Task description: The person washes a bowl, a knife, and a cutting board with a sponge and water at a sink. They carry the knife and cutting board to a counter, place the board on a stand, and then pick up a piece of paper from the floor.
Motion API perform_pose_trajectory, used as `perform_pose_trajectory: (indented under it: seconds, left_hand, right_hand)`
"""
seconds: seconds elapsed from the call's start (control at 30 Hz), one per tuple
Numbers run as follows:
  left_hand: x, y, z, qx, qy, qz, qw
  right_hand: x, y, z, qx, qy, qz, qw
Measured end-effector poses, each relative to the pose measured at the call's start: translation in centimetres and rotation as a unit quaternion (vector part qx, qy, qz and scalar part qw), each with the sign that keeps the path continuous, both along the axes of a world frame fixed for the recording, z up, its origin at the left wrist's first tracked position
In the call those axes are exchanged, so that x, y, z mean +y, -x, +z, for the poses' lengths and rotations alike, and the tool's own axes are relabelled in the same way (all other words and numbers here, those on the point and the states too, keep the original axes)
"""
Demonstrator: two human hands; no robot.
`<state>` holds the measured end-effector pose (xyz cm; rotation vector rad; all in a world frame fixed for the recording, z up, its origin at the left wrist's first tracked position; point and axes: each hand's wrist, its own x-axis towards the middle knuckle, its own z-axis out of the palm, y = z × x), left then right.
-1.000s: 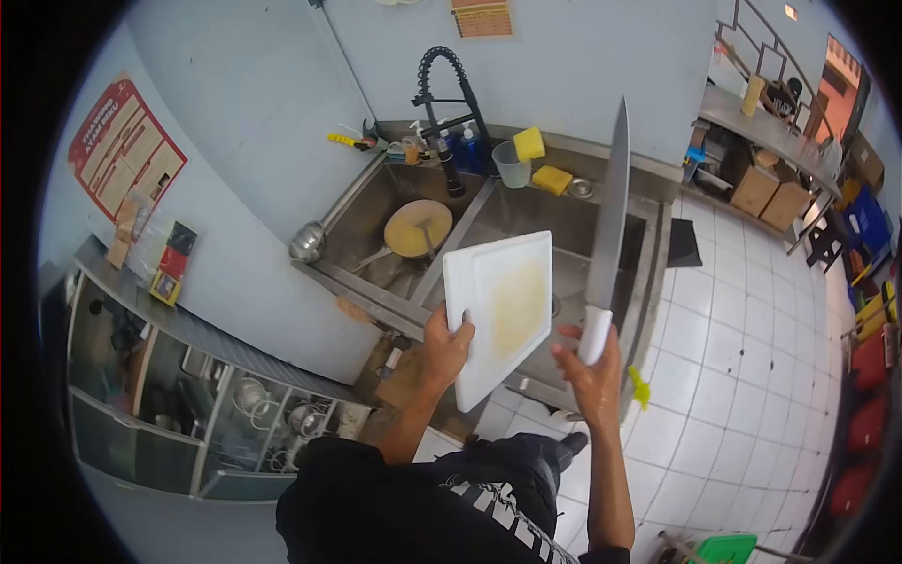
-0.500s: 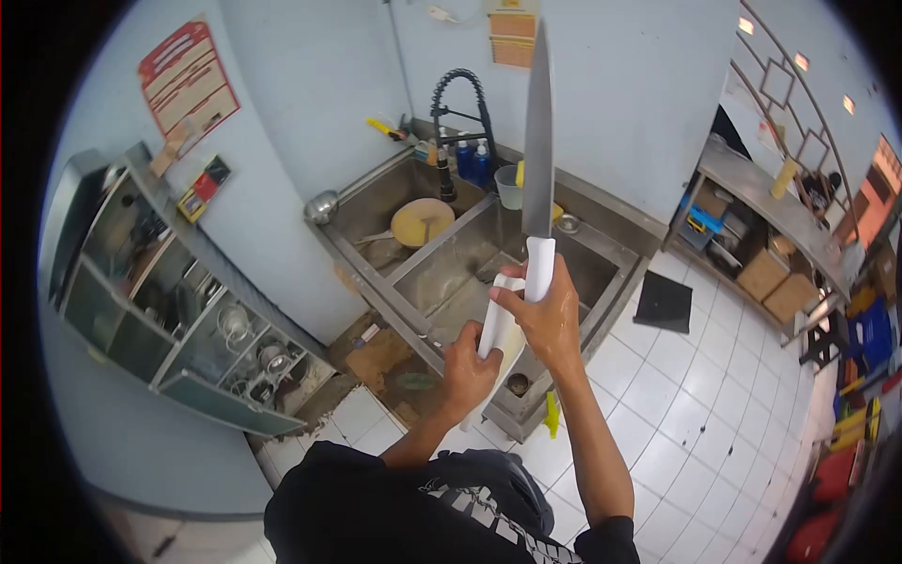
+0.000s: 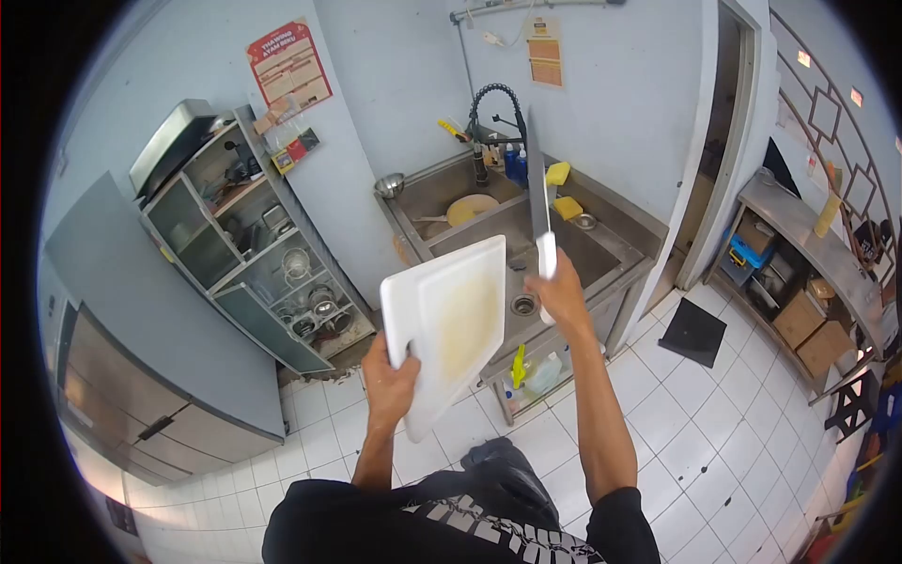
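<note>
My left hand [image 3: 390, 383] grips the lower left edge of a white cutting board [image 3: 451, 329], which is tilted up and has a yellowish stain on its face. In my right hand [image 3: 562, 293] is the white handle of a large knife [image 3: 539, 188], its blade pointing up. Board and knife are apart, both in front of a steel double sink [image 3: 442, 246]. A yellowish round pan [image 3: 470, 209] lies in the far basin, below a black spring faucet [image 3: 496, 91].
Yellow sponges [image 3: 567, 208] and a metal bowl [image 3: 389, 185] sit on the sink's rim. An open-fronted cabinet [image 3: 240, 202] with dishes stands left, beside a steel fridge [image 3: 160, 404]. At right are a steel workbench [image 3: 799, 221] and a black mat [image 3: 693, 333] on the floor.
The cutting board, earlier seen edge-on between both hands, is now turned broad face into view and held left. My right hand has separated from it with the knife. The view has shifted.
</note>
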<state>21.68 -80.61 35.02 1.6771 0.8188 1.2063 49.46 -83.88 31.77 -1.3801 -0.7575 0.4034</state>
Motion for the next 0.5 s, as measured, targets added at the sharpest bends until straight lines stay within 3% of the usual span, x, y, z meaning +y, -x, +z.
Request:
perform_pose_trajectory:
  seconds: [0.07,0.17,0.33,0.5]
  left_hand:
    - [-2.8,1.1,0.8,-0.017,-0.022,-0.002,1.000]
    - [-7.6,1.1,1.5,-0.016,0.005,-0.055,0.998]
    - [-15.0,-4.7,0.2,-0.042,0.130,-0.205,0.969]
    - [-25.4,-15.2,-3.7,0.027,0.194,-0.292,0.936]
  right_hand:
    - [-4.4,1.0,-0.4,0.060,0.041,0.049,0.996]
    - [-12.5,2.9,0.1,0.167,-0.029,0.039,0.985]
    - [-28.6,0.9,-0.2,0.179,-0.032,-0.095,0.979]
    - [-48.9,-3.0,-6.3,0.272,-0.120,-0.285,0.911]
